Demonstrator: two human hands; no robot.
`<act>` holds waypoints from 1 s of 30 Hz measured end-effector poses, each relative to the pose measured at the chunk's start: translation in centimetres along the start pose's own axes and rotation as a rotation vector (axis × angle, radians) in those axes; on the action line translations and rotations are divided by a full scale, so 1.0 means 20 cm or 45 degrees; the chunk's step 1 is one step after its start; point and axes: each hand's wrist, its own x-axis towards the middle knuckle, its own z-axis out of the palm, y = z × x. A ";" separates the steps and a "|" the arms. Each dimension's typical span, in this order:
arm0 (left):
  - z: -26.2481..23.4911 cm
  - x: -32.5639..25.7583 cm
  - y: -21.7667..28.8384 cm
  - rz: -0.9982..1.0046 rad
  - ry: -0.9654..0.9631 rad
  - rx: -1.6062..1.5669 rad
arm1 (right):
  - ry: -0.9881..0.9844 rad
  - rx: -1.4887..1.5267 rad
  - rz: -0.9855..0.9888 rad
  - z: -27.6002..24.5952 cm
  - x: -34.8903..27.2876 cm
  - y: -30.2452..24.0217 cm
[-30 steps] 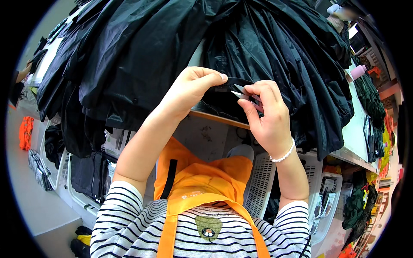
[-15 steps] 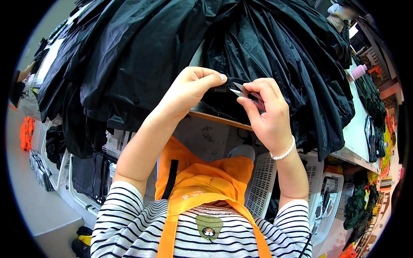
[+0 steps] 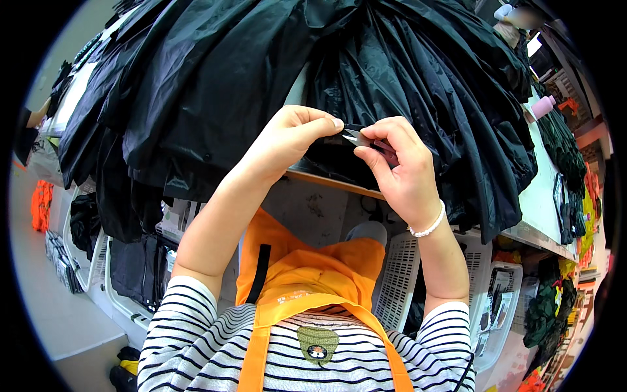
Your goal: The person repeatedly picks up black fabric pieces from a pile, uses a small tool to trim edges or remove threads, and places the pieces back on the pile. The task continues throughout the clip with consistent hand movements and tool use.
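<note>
A wide heap of black, shiny garments covers the table in front of me. My left hand pinches a black fabric edge between thumb and forefinger. Close to its right, my right hand grips a pair of thread snips, the handle mostly hidden in the palm. The two pointed blades lie at the stretch of black edge between my hands, pointing toward the left fingertips with a narrow gap between them. Whether a thread sits between the blades is too small to tell.
White plastic baskets stand below the table at both sides of me. The wooden table edge runs just under my hands. A pink bottle stands on the white tabletop at right. Part of another person shows at the far right.
The snips' blades have drawn closer together, and my right hand has shifted slightly left toward the fabric edge. My left hand keeps its pinch almost in place.
</note>
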 end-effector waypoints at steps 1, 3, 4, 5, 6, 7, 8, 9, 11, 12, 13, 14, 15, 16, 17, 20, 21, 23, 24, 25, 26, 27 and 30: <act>0.00 0.00 -0.01 0.003 -0.010 0.001 | -0.011 0.072 0.027 0.00 0.00 0.01; -0.01 0.00 -0.01 0.002 -0.027 -0.002 | -0.027 0.163 0.058 0.00 0.00 0.02; -0.01 0.01 -0.01 -0.004 -0.034 -0.007 | -0.032 0.180 0.063 0.00 0.00 0.03; -0.01 0.01 -0.01 -0.009 -0.040 -0.011 | -0.038 0.197 0.067 0.00 0.00 0.03; -0.01 0.01 -0.01 -0.013 -0.030 -0.002 | -0.047 0.189 0.092 0.00 0.00 0.03; 0.00 0.00 -0.01 -0.018 -0.018 0.008 | -0.057 0.181 0.116 -0.01 0.00 0.02; 0.00 0.00 -0.01 -0.022 -0.006 0.018 | -0.066 0.173 0.139 -0.01 0.00 0.02; -0.01 0.00 -0.01 -0.017 -0.013 0.012 | -0.052 0.164 0.124 -0.01 -0.01 0.02; -0.01 0.00 -0.03 -0.005 -0.030 0.004 | -0.020 0.144 0.091 0.00 -0.01 0.04; -0.01 0.00 -0.03 -0.001 -0.025 -0.012 | 0.027 0.157 0.110 -0.02 -0.01 0.04; -0.01 0.00 -0.03 0.002 -0.018 -0.028 | 0.072 0.172 0.128 -0.03 -0.01 0.05; -0.01 -0.01 -0.03 0.004 -0.012 -0.045 | 0.093 0.274 0.315 -0.05 0.00 0.02; -0.01 -0.01 -0.02 0.003 -0.015 -0.045 | 0.108 0.215 0.294 -0.07 0.01 0.03; -0.02 -0.01 -0.02 0.001 -0.020 -0.044 | 0.045 0.128 0.212 -0.08 0.02 0.01; -0.02 -0.01 -0.02 0.000 -0.025 -0.044 | -0.017 0.041 0.130 -0.08 0.03 -0.01; 0.00 -0.01 -0.02 0.044 -0.036 0.061 | -0.013 0.082 0.079 -0.02 0.05 -0.01; 0.00 -0.01 -0.02 0.042 -0.065 0.105 | -0.035 0.129 0.169 -0.03 0.05 0.00; -0.02 -0.02 -0.01 0.038 -0.113 0.197 | -0.083 0.230 0.342 -0.06 0.05 0.03; -0.03 -0.03 -0.01 0.040 -0.130 0.094 | 0.009 0.235 0.336 -0.07 0.05 0.06; -0.04 -0.03 -0.01 0.091 -0.130 0.112 | 0.132 0.245 0.322 -0.10 0.06 0.08; -0.05 -0.03 -0.01 0.142 -0.130 0.129 | 0.217 0.298 0.368 -0.12 0.06 0.10; -0.06 -0.04 -0.01 0.194 -0.132 0.147 | 0.302 0.351 0.414 -0.14 0.07 0.11; -0.06 -0.04 -0.04 0.194 -0.123 0.104 | 0.258 0.383 0.409 -0.18 0.09 0.11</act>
